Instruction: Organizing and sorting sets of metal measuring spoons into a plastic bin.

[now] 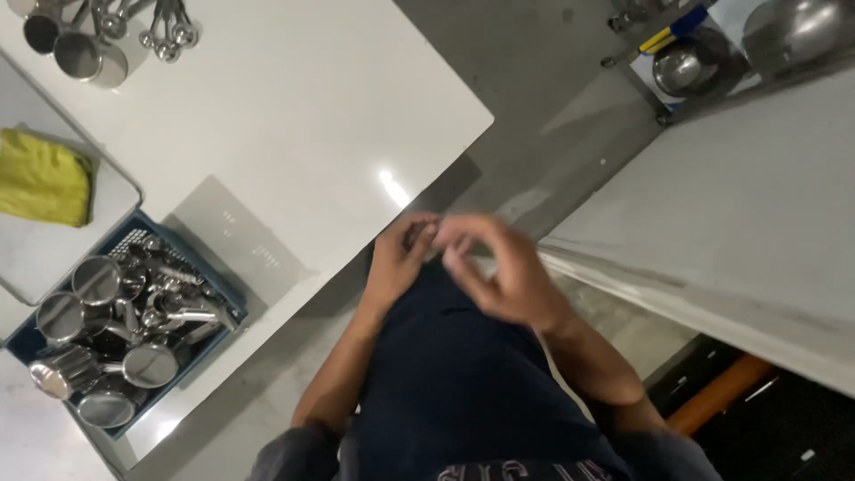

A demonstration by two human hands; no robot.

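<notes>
Both hands, left hand (399, 258) and right hand (499, 267), fingers curled, touching together.

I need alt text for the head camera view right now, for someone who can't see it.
Seen from above, a person's left hand and right hand meet, fingers together, over a dark apron; whether they hold anything is unclear. To the left, a white table carries a blue bin of steel measuring cups, a yellow cloth and more cups.

On the left, a blue basket (228, 301) full of steel measuring cups (98, 281), beside a yellow cloth (42, 178) on a tray (120, 191). Far left, measuring spoons (167, 34) on the white counter (294, 107). Far right, steel bowls (681, 67).
</notes>
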